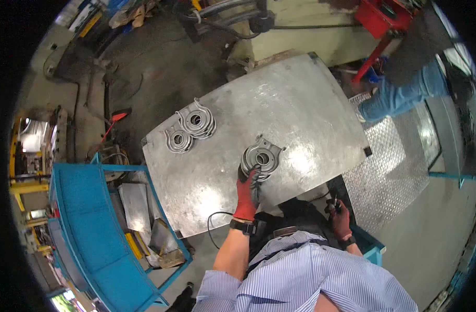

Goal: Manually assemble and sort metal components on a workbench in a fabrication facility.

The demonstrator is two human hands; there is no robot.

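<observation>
- left hand [247,193] is pinching an eared ring-plate stack [269,156] at its seven o'clock edge;
- stack is lying on the steel tabletop [212,171], long axis pointing toward one o'clock;
- right hand [341,221] is curling closed round a slim tool [335,203]

Worktop [300,93], centre of frame: bare grey metal, smooth, semi-gloss, with bright reflections and dull smudges. Stacked ring-shaped brackets [270,149], centre, and bracket stacks [205,127], left of centre: grey metal, satin finish. Floor plate [396,151], right: metal, raised tread pattern, glossy. Bench panel [89,208], lower left: blue, painted-looking, smooth. Left glove [246,200] and right glove [342,223], lower centre and lower right: red fabric, dark finger areas. Shirt [300,265], bottom: striped cloth, matt. Trousers [407,99], upper right: blue denim.
</observation>
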